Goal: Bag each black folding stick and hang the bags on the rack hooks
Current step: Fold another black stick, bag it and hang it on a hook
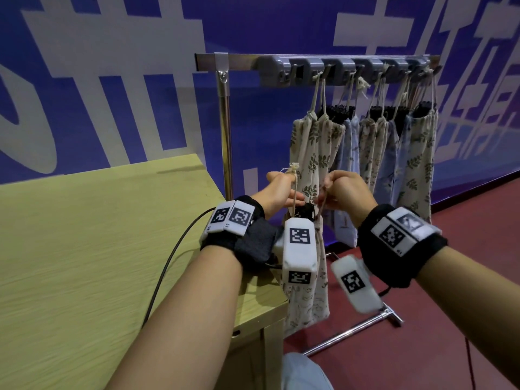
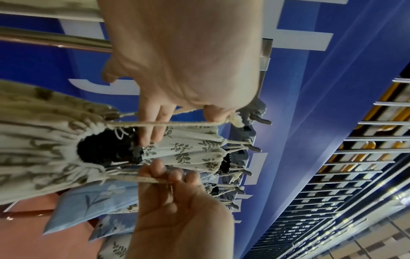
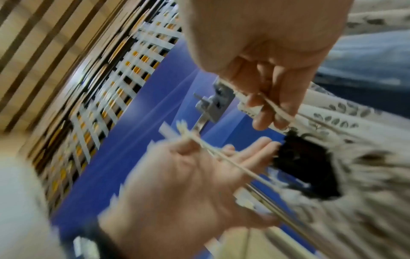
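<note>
A leaf-print drawstring bag [image 1: 307,302] hangs between my hands off the table's right corner. The black folding stick [image 1: 305,211] shows in its gathered mouth. My left hand [image 1: 284,190] pinches one beige drawstring just below its knot [image 1: 294,166]. My right hand [image 1: 334,192] grips the opposite drawstring, so the cords are drawn apart. In the left wrist view the left hand [image 2: 210,115] holds the taut cord above the stick [image 2: 104,150] and bag [image 2: 33,140]. The blurred right wrist view shows the right hand [image 3: 266,112] on its cord beside the stick [image 3: 306,166].
The metal rack [image 1: 225,130] stands just behind, with a grey hook rail [image 1: 337,66]. Several filled bags [image 1: 416,164] hang from its middle and right hooks. The left-end hook [image 1: 283,77] carries nothing. A wooden table [image 1: 84,235] with a black cable [image 1: 168,263] lies left.
</note>
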The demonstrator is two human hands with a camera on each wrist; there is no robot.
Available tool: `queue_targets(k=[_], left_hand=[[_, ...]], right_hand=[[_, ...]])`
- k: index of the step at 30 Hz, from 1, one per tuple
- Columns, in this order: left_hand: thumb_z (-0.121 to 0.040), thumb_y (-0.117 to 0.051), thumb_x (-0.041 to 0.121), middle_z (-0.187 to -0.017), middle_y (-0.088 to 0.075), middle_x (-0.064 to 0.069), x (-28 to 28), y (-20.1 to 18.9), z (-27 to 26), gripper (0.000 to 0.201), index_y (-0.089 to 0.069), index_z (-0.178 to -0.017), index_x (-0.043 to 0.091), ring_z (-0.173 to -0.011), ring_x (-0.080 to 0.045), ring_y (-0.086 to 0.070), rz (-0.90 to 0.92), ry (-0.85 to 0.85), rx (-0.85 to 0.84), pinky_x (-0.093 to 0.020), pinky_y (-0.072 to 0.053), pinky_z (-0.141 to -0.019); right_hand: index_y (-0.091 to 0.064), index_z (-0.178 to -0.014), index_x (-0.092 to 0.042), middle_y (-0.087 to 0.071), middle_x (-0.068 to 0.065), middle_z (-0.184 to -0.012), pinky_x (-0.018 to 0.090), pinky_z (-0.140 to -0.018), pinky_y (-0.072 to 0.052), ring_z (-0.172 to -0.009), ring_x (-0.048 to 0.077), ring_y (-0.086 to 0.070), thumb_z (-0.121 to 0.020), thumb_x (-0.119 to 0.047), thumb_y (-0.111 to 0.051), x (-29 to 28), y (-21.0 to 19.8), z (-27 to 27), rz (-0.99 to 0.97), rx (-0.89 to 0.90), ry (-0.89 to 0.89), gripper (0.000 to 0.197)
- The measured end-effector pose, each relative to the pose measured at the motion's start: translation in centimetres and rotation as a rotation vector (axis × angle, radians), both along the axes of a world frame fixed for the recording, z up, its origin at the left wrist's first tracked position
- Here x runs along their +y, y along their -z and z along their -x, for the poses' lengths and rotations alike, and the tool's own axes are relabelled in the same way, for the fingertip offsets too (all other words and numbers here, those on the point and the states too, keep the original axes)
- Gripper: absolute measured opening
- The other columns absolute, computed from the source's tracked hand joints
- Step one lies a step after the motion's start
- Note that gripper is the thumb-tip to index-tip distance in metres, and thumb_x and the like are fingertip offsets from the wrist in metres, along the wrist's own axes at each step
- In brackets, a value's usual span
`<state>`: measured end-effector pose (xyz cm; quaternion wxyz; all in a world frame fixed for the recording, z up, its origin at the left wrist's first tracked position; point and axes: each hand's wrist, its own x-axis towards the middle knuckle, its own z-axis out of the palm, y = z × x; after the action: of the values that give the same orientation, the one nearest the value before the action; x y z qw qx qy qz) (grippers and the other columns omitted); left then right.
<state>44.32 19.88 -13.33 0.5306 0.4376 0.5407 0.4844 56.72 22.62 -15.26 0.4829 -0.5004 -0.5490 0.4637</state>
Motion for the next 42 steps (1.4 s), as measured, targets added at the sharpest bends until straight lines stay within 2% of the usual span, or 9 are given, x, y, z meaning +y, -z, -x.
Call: queue_targets(k=[4, 8, 13, 18, 22, 25, 30, 36, 42], left_hand=[[-0.101, -0.026, 0.014, -0.131, -0.043, -0.029, 0.1, -0.2, 0.1, 0.016, -0.034, -0.109, 0.003, -0.092, -0.032, -0.056, -0.061, -0.056, -0.139, -0.013, -0.042, -0.031], [-0.092, -0.032, 0.005, -0.111, -0.045, -0.014, 0.5, 0.3, 0.4, 0.015, -0.03, -0.08, 0.012, -0.086, -0.023, -0.056, -0.111, -0.029, -0.112, -0.037, -0.054, -0.078], [-0.09, -0.037, 0.009, -0.107, -0.046, -0.012, 0.7, 0.7, 1.2, 0.024, -0.036, -0.113, 0.002, -0.072, -0.029, -0.055, -0.055, -0.105, -0.041, -0.029, -0.044, -0.051], [-0.088, -0.032, 0.002, -0.1, -0.047, -0.013, 0.3, 0.5, 1.7, 0.011, -0.031, -0.097, 0.008, -0.061, -0.027, -0.06, 0.024, -0.038, 0.001, -0.037, -0.051, -0.064], [-0.083, -0.035, 0.004, -0.084, -0.044, -0.012, 0.0, 0.8, 1.8, 0.055, -0.028, -0.137, 0.01, -0.062, -0.022, -0.057, 0.141, 0.054, 0.041, -0.03, -0.045, -0.061], [-0.082, -0.029, 0.003, -0.072, -0.035, -0.007, -0.5, 0.5, 1.6, 0.016, -0.043, -0.087, 0.007, -0.06, -0.016, -0.039, 0.162, 0.132, -0.029, -0.028, -0.034, -0.061], [-0.075, -0.028, -0.003, -0.069, -0.034, -0.004, -0.3, 0.8, 1.5, 0.04, -0.05, -0.044, 0.011, -0.046, -0.01, -0.035, 0.097, 0.147, -0.166, -0.022, -0.03, -0.063], [-0.07, -0.023, -0.011, -0.068, -0.029, -0.004, -1.2, 0.1, 0.1, 0.025, -0.032, -0.066, 0.012, -0.051, -0.015, -0.031, 0.132, 0.13, -0.057, -0.024, -0.023, -0.053], [-0.085, -0.019, -0.012, -0.045, -0.053, -0.01, -1.3, 0.3, 0.7, 0.028, -0.037, -0.08, 0.01, -0.051, -0.019, -0.062, 0.157, 0.102, -0.003, -0.022, -0.05, -0.044]], right_hand=[[-0.045, -0.07, -0.013, -0.039, 0.006, -0.062, 0.028, -0.054, -0.043, -0.05, 0.019, -0.041, -0.079, 0.012, -0.029, -0.4, -1.4, 0.1, 0.094, 0.112, -0.107, 0.031], [-0.044, -0.076, -0.013, -0.044, 0.007, -0.063, 0.026, -0.048, -0.044, -0.045, 0.018, -0.042, -0.081, 0.013, -0.031, -0.8, -1.8, 1.1, 0.049, 0.04, -0.196, 0.029], [-0.037, -0.075, -0.013, -0.037, 0.009, -0.061, 0.03, -0.049, -0.043, -0.046, 0.019, -0.04, -0.087, 0.012, -0.034, -1.0, -2.2, 2.6, 0.033, 0.084, -0.168, 0.028], [-0.034, -0.074, -0.014, -0.038, 0.008, -0.059, 0.03, -0.05, -0.044, -0.045, 0.019, -0.038, -0.085, 0.011, -0.034, -0.8, -2.2, 2.4, 0.022, 0.143, -0.119, 0.027], [-0.032, -0.074, -0.015, -0.039, 0.008, -0.061, 0.033, -0.054, -0.047, -0.049, 0.02, -0.04, -0.084, 0.007, -0.034, -0.8, -1.4, 2.3, 0.026, 0.179, -0.149, 0.024], [-0.034, -0.073, -0.015, -0.037, 0.006, -0.059, 0.033, -0.055, -0.046, -0.05, 0.02, -0.04, -0.084, 0.007, -0.035, -1.0, -1.4, 2.7, -0.034, 0.171, -0.17, 0.024], [-0.043, -0.069, -0.012, -0.034, -0.002, -0.042, 0.016, -0.042, -0.039, -0.046, 0.016, -0.035, -0.082, 0.012, -0.035, -0.8, -2.1, 2.9, -0.128, 0.165, -0.202, 0.028], [-0.051, -0.074, -0.013, -0.034, -0.003, -0.043, 0.018, -0.037, -0.024, -0.035, 0.008, -0.028, -0.081, 0.014, -0.036, -0.8, -2.3, 3.3, -0.188, 0.094, -0.301, 0.031], [-0.044, -0.077, -0.014, -0.032, -0.008, -0.038, 0.014, -0.038, -0.018, -0.031, 0.007, -0.025, -0.083, 0.015, -0.033, -0.4, -2.5, 2.6, -0.177, 0.146, -0.235, 0.031]])
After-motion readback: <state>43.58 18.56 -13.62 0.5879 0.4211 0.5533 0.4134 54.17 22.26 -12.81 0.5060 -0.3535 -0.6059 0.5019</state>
